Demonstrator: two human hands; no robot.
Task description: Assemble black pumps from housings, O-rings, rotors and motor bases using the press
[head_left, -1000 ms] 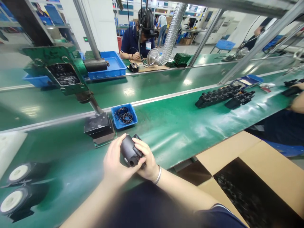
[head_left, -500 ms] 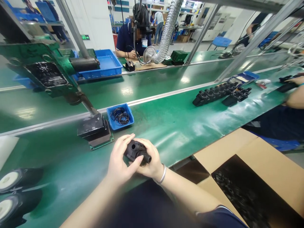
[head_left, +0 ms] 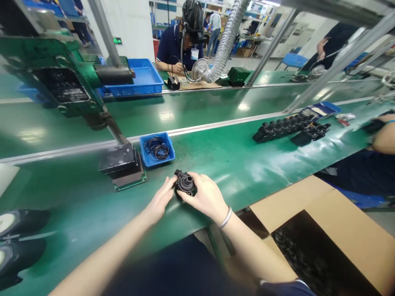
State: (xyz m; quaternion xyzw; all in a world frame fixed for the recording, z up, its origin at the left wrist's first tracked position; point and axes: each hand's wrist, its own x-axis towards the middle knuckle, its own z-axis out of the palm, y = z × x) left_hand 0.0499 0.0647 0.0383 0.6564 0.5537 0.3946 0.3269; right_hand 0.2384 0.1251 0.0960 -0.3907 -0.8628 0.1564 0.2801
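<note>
A black plastic pump housing (head_left: 185, 183) with a round port facing up is low over the green bench, close in front of me. My right hand (head_left: 210, 196) grips it from the right, thumb on the near side and fingers on the far side. To its left, my left hand (head_left: 159, 202) has its fingers stretched out, the tips at the housing's edge; whether they press on it I cannot tell. Just beyond lies a blue tray (head_left: 157, 161) of thin black rings (head_left: 161, 151). The housing's underside is hidden.
A green press (head_left: 68, 74) rises on the left above a dark block (head_left: 119, 158). Black housings (head_left: 284, 128) stand in rows at right. Below the bench edge is an open carton (head_left: 336, 205) of dark parts. Co-workers sit across and at far right.
The pump housing has been turned so its port faces up, and lowered slightly away from me. My left hand has loosened from around it, while my right hand keeps hold.
</note>
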